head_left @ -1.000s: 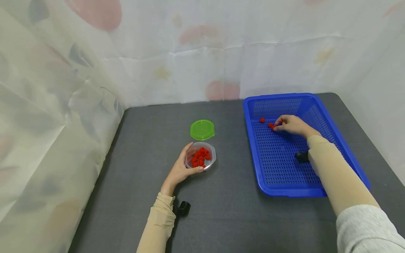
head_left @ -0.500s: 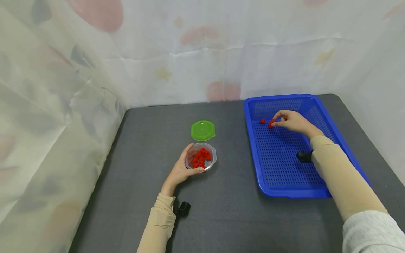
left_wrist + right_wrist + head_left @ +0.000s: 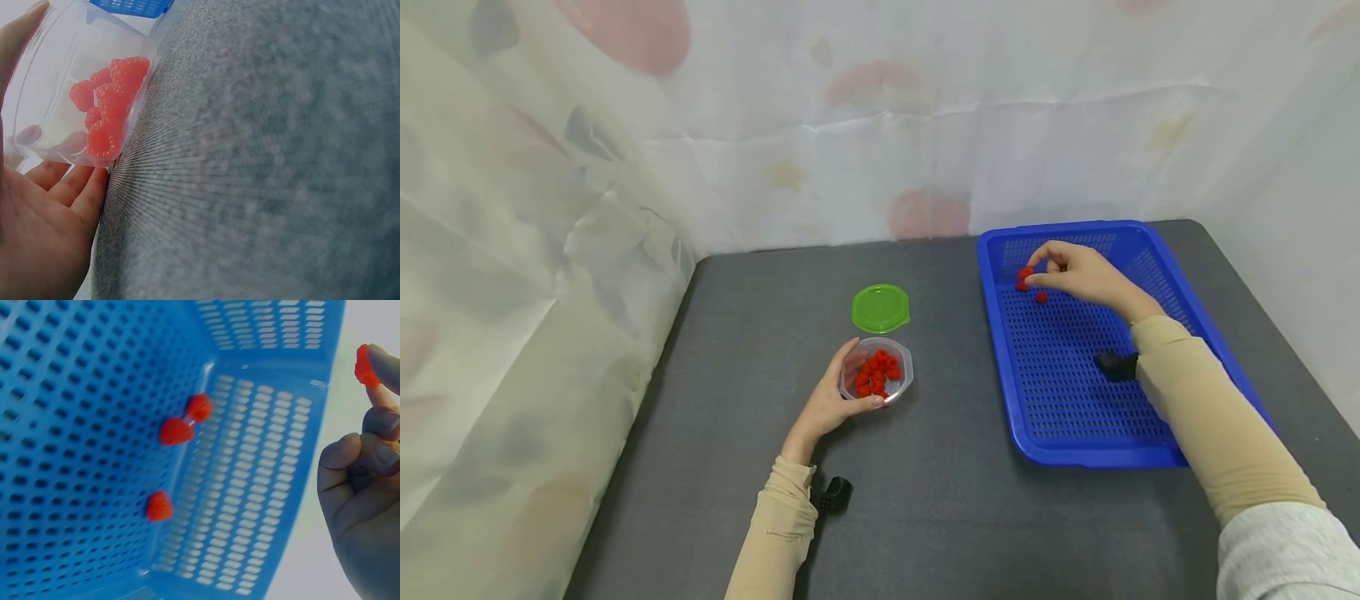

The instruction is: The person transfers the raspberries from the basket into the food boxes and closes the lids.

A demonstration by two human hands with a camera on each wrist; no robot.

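A clear plastic tub (image 3: 904, 385) with several red raspberries (image 3: 112, 100) in it stands on the dark table, and my left hand (image 3: 827, 410) grips it round the side between thumb and fingers. Over the far left part of the blue basket (image 3: 1011, 417), my right hand (image 3: 1088, 277) pinches one raspberry (image 3: 365, 365) between thumb and forefinger. Other raspberries (image 3: 176, 431) lie on the basket's floor near its wall in the right wrist view. Some of these are hidden or overlapped in the head view.
A green lid (image 3: 881, 308) lies on the dark table (image 3: 760, 333) just beyond the tub. Patterned sheeting (image 3: 865, 133) hangs behind the table and along its left side. The basket takes up the table's right side, with mesh walls and a raised rim.
My right hand has moved to the left and away from me, lifting a raspberry off the basket's floor. The left hand and the tub have stayed in place.
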